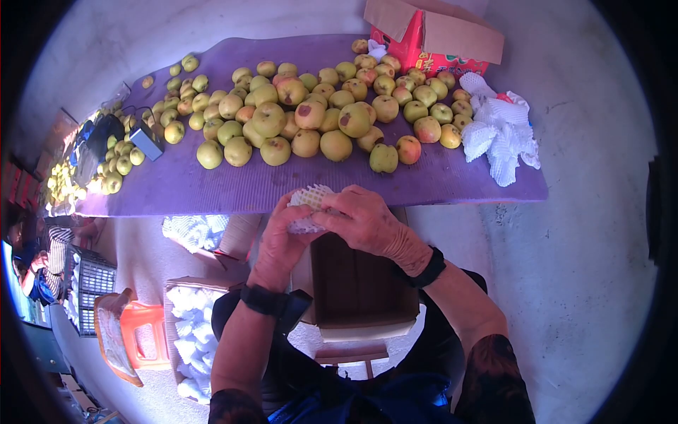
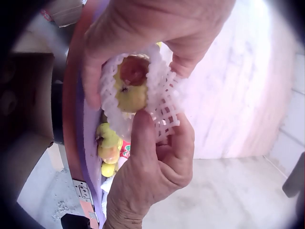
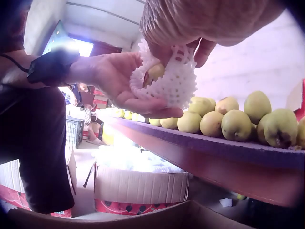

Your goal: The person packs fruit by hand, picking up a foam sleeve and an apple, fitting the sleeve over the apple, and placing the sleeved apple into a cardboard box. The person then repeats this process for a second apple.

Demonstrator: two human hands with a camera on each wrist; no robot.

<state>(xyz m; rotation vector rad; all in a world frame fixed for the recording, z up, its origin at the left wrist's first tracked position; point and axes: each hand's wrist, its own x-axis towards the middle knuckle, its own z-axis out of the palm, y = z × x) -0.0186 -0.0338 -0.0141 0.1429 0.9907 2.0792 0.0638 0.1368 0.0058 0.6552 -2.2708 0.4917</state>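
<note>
Above the near table edge, a yellow-green apple [image 2: 132, 99] with a reddish-brown patch sits inside a white foam net sleeve [image 3: 174, 88]. My left hand [image 1: 277, 237] cups the sleeved apple from the side and below, its palm under it in the right wrist view. The fingers and thumb of my right hand [image 1: 367, 220] pinch the sleeve's open rim. In the left wrist view, the apple's face with the patch shows through the opening, and the right thumb lies at its lower edge.
Many apples [image 1: 268, 120] are heaped on the purple-covered table [image 1: 452, 180]. Empty foam sleeves [image 1: 503, 134] lie at its right end, near a red carton [image 1: 455, 56]. Below my hands stands an open brown box [image 1: 364, 290]. A box of foam sleeves [image 1: 194, 332] and an orange stool [image 1: 145, 332] are left.
</note>
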